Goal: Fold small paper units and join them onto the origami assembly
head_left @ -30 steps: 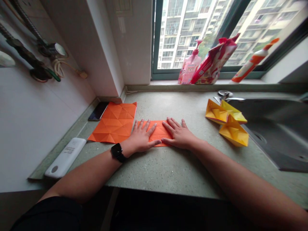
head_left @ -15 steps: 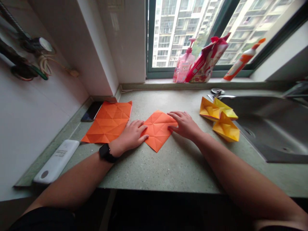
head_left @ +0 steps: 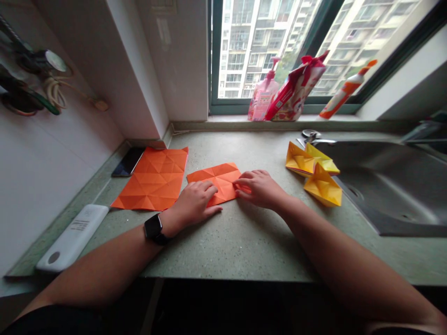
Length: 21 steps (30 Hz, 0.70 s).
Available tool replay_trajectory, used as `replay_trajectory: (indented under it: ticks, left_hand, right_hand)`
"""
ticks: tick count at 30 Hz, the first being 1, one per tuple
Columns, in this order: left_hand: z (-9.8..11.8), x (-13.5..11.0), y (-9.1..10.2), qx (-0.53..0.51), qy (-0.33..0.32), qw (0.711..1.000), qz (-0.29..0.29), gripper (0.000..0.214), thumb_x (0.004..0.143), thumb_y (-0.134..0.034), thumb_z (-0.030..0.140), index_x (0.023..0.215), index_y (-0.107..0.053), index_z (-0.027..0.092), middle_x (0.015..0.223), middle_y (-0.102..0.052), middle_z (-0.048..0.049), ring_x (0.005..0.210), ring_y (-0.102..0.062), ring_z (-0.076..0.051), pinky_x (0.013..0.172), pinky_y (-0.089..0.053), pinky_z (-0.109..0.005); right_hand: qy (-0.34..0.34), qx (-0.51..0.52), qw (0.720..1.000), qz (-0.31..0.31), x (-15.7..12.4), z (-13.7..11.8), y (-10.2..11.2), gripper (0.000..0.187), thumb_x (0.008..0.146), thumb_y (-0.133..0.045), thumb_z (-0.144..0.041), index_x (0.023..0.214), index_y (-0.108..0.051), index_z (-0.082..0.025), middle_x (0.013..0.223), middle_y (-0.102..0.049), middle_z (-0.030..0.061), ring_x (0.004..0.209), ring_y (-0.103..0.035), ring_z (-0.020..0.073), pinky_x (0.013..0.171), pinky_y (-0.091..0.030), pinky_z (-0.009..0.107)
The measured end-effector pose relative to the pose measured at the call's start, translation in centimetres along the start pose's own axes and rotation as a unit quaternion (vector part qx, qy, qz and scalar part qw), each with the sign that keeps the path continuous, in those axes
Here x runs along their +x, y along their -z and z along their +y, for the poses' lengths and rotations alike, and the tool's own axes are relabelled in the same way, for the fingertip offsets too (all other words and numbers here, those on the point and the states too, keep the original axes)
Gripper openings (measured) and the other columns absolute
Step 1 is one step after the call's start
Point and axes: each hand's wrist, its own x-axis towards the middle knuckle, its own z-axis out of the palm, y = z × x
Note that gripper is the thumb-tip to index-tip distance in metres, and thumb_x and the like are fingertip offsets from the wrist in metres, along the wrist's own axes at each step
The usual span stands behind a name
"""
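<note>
A small creased orange paper square (head_left: 216,179) lies flat on the green speckled counter (head_left: 244,237). My left hand (head_left: 195,204), with a black watch on its wrist, rests on the paper's near left corner; its fingers are curled and press it down. My right hand (head_left: 260,188) is at the paper's right edge with bent fingers pinching that edge. A larger creased orange sheet (head_left: 152,179) lies just left of my left hand.
Folded yellow paper shapes (head_left: 312,170) sit to the right, beside a steel sink (head_left: 391,181) and scissors (head_left: 310,136). At the left wall are a phone (head_left: 127,162) and a white power bank (head_left: 71,237). On the sill stand a pink pump bottle (head_left: 262,97), a red pouch (head_left: 295,88) and an orange bottle (head_left: 344,90).
The small orange paper went from a narrow strip under flat hands to an open square on its corner, then turned to lie squarer. Both hands' fingers have curled.
</note>
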Motion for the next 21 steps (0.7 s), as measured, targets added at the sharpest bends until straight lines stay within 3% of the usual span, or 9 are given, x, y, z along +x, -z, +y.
replay_trajectory:
  ticks: [5, 10, 16, 18, 19, 21]
  left_hand:
    - [-0.5, 0.3, -0.1, 0.022, -0.021, 0.999, 0.014, 0.026, 0.101, -0.074, 0.039, 0.117, -0.071, 0.018, 0.119, -0.074, -0.0108, 0.104, -0.070, -0.028, 0.086, -0.054, -0.038]
    - [-1.0, 0.4, -0.2, 0.036, -0.033, 0.998, 0.030, 0.014, 0.106, -0.059, 0.025, 0.106, -0.072, 0.019, 0.106, -0.075, -0.0071, 0.087, -0.069, -0.021, 0.070, -0.048, -0.032]
    - [-0.8, 0.5, 0.3, 0.043, -0.022, 0.993, 0.112, 0.011, 0.100, -0.071, 0.028, 0.106, -0.074, 0.019, 0.110, -0.077, -0.0087, 0.092, -0.070, -0.023, 0.072, -0.051, -0.032]
    - [-0.7, 0.3, 0.9, 0.048, -0.021, 0.989, 0.141, 0.008, 0.101, -0.069, 0.024, 0.103, -0.074, 0.019, 0.108, -0.077, -0.0088, 0.092, -0.070, -0.023, 0.073, -0.052, -0.032]
    - [-0.7, 0.3, 1.3, 0.037, -0.020, 0.986, 0.159, 0.008, 0.103, -0.067, 0.022, 0.103, -0.074, 0.019, 0.106, -0.077, -0.0085, 0.091, -0.070, -0.023, 0.074, -0.053, -0.032]
    - [-1.1, 0.1, 2.1, -0.018, -0.008, 0.977, 0.211, 0.011, 0.105, -0.064, 0.022, 0.104, -0.074, 0.020, 0.101, -0.076, -0.0069, 0.090, -0.071, -0.021, 0.077, -0.055, -0.032]
  right_hand:
    - [0.027, 0.001, 0.999, -0.022, -0.1, -0.7, 0.5, 0.022, 0.093, -0.082, -0.049, 0.106, -0.082, -0.030, 0.119, -0.078, 0.0088, 0.107, -0.071, 0.0306, 0.096, -0.048, 0.047]
    - [0.056, -0.007, 0.998, 0.003, 0.0, -0.4, -0.1, 0.031, 0.092, -0.082, -0.042, 0.119, -0.078, -0.027, 0.122, -0.078, 0.0103, 0.105, -0.071, 0.0302, 0.089, -0.052, 0.043]
    - [0.109, 0.018, 0.983, 0.144, -0.1, -1.0, 0.0, 0.016, 0.103, -0.065, -0.029, 0.107, -0.080, -0.029, 0.105, -0.081, 0.0036, 0.091, -0.072, 0.0242, 0.085, -0.053, 0.041]
    - [0.127, 0.043, 0.971, 0.197, -0.3, -1.4, 0.5, 0.018, 0.103, -0.065, -0.031, 0.115, -0.079, -0.032, 0.109, -0.081, 0.0040, 0.095, -0.072, 0.0254, 0.088, -0.055, 0.044]
    - [0.124, 0.062, 0.964, 0.228, -0.4, -1.5, 0.7, 0.025, 0.102, -0.068, -0.034, 0.125, -0.077, -0.033, 0.115, -0.080, 0.0053, 0.101, -0.072, 0.0275, 0.092, -0.056, 0.047]
    - [0.085, 0.114, 0.945, 0.294, -0.4, -1.5, 1.1, 0.054, 0.097, -0.075, -0.042, 0.149, -0.064, -0.034, 0.135, -0.074, 0.0100, 0.121, -0.068, 0.0339, 0.105, -0.054, 0.056]
